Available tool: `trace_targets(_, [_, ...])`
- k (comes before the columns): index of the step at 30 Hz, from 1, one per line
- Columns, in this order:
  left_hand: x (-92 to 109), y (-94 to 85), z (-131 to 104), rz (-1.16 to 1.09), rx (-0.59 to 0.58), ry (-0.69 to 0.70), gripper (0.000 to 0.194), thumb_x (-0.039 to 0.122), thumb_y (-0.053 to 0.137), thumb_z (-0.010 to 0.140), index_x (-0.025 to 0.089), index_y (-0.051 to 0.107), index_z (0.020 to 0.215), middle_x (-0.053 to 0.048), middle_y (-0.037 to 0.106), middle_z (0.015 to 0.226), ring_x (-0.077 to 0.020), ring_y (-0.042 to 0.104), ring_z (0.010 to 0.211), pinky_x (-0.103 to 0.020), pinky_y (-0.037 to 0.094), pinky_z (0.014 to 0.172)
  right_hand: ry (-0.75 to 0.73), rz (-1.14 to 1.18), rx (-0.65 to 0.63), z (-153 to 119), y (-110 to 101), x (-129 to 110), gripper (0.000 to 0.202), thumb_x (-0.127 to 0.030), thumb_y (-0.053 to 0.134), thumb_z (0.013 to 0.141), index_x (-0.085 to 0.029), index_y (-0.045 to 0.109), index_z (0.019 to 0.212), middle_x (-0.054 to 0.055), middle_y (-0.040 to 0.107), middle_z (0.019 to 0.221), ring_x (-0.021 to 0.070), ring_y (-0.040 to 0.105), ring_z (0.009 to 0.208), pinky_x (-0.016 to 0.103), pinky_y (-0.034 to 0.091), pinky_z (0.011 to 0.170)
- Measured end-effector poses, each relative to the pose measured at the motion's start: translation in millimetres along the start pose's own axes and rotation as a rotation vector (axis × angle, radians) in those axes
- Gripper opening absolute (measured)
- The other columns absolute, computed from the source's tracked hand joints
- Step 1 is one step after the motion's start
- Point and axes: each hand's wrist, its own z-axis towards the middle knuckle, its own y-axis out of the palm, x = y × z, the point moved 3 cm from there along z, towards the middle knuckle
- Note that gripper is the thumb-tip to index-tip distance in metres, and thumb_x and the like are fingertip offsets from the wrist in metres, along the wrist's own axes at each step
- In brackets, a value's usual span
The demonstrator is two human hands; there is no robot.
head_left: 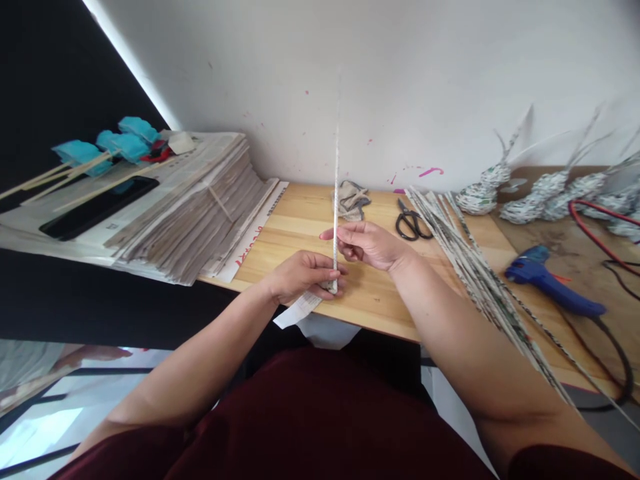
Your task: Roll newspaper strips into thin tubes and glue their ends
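A thin rolled-paper stick (337,180) stands upright over the wooden table (295,220), its top fading against the white wall. My left hand (307,273) pinches its lower end, where a small folded or coiled part shows between the fingers. Higher up, my right hand (370,244) is closed on the same stick with thumb and fingers. Below my left hand a white paper strip (299,311) sticks out over the table's front edge. Behind my right hand lies a crumpled grey cloth (351,200).
Black scissors (413,223) and a bundle of paper sticks (480,287) lie right, near a blue glue gun (555,280) and woven paper shapes (483,190). Left, a newspaper stack (185,207) bears a phone (100,207) and blue flowers on sticks (127,143).
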Motion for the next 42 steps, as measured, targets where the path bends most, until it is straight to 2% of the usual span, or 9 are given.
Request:
trace_targets(4, [-1.2, 1.1, 2.1, -0.006, -0.021, -0.012, 0.029, 0.027, 0.076, 0.078, 0.011, 0.071, 0.101, -0.011, 0.074, 0.092, -0.0168, 0.072, 0.079, -0.026, 0.059, 0.069, -0.002, -0.002, 0.005, 0.1, 0.1, 0.9, 0.032, -0.040, 0.066, 0.085, -0.015, 0.073, 0.103, -0.004, 0.045, 0.062, 0.0059, 0.038, 0.053, 0.018, 0.028, 0.044])
trace_targets(16, [-9.3, 3.7, 5.0, -0.026, 0.015, -0.019, 0.035, 0.027, 0.080, 0.072, 0.010, 0.071, 0.102, -0.011, 0.074, 0.088, -0.0189, 0.072, 0.083, -0.031, 0.058, 0.077, -0.051, -0.002, 0.296, 6.6, -1.4, -1.2, 0.031, -0.038, 0.085, 0.063, -0.013, 0.067, 0.069, -0.004, 0.047, 0.054, 0.0045, 0.034, 0.048, 0.020, 0.016, 0.040])
trace_targets(18, [-8.8, 3.9, 4.8, -0.024, 0.011, -0.020, 0.035, 0.027, 0.080, 0.073, 0.011, 0.071, 0.102, -0.010, 0.074, 0.088, -0.0190, 0.072, 0.083, -0.031, 0.058, 0.076, -0.056, 0.014, 0.269, 4.8, -0.9, -3.0, 0.032, -0.041, 0.082, 0.068, -0.013, 0.069, 0.074, -0.003, 0.047, 0.057, 0.0048, 0.036, 0.049, 0.020, 0.017, 0.040])
trace_targets(21, [-7.9, 5.5, 3.3, -0.026, -0.019, -0.036, 0.035, 0.027, 0.080, 0.072, 0.010, 0.071, 0.101, -0.011, 0.074, 0.089, -0.0190, 0.072, 0.083, -0.032, 0.058, 0.077, -0.057, 0.077, 0.136, 1.0, -0.8, -5.5, 0.033, -0.043, 0.074, 0.078, -0.014, 0.073, 0.093, -0.002, 0.049, 0.065, 0.0058, 0.042, 0.054, 0.019, 0.023, 0.041])
trace_targets(24, [-8.4, 8.5, 1.9, -0.025, -0.060, -0.060, 0.036, 0.026, 0.080, 0.072, 0.009, 0.071, 0.102, -0.012, 0.074, 0.090, -0.0193, 0.072, 0.084, -0.033, 0.058, 0.079, -0.065, 0.100, 0.087, -1.1, -3.6, -6.1, 0.031, -0.040, 0.074, 0.079, -0.014, 0.073, 0.096, -0.002, 0.049, 0.066, 0.0061, 0.044, 0.055, 0.019, 0.026, 0.042])
trace_targets(28, [-9.9, 9.9, 2.1, -0.004, -0.067, -0.055, 0.036, 0.026, 0.080, 0.073, 0.009, 0.071, 0.103, -0.013, 0.074, 0.092, -0.0195, 0.071, 0.086, -0.033, 0.058, 0.079, -0.067, 0.109, 0.140, 2.5, -5.0, -3.9, 0.031, -0.041, 0.079, 0.073, -0.013, 0.072, 0.086, -0.002, 0.049, 0.061, 0.0061, 0.044, 0.053, 0.018, 0.024, 0.041])
trace_targets(33, [-10.0, 7.9, 3.0, 0.035, -0.055, -0.034, 0.036, 0.027, 0.079, 0.074, 0.010, 0.071, 0.105, -0.012, 0.074, 0.092, -0.0196, 0.071, 0.087, -0.033, 0.058, 0.079, -0.103, 0.084, 0.282, 5.4, -4.5, -5.2, 0.033, -0.040, 0.084, 0.066, -0.012, 0.069, 0.073, -0.002, 0.051, 0.056, 0.0051, 0.041, 0.050, 0.018, 0.020, 0.039])
trace_targets(38, [-10.0, 8.9, 1.9, 0.017, -0.091, -0.037, 0.035, 0.026, 0.077, 0.075, 0.010, 0.071, 0.106, -0.012, 0.074, 0.091, -0.0199, 0.071, 0.086, -0.033, 0.059, 0.076, -0.106, 0.081, 0.226, 1.9, -3.6, -8.5, 0.037, -0.048, 0.078, 0.072, -0.014, 0.072, 0.086, -0.002, 0.051, 0.061, 0.0061, 0.044, 0.053, 0.019, 0.024, 0.040])
trace_targets(42, [-11.3, 10.9, 1.2, 0.041, -0.114, -0.052, 0.036, 0.026, 0.077, 0.076, 0.012, 0.071, 0.109, -0.013, 0.074, 0.094, -0.0190, 0.071, 0.084, -0.032, 0.059, 0.074, -0.145, 0.055, 0.282, 3.2, -6.3, -8.9, 0.035, -0.045, 0.082, 0.068, -0.013, 0.071, 0.076, -0.003, 0.050, 0.056, 0.0053, 0.041, 0.050, 0.018, 0.022, 0.039])
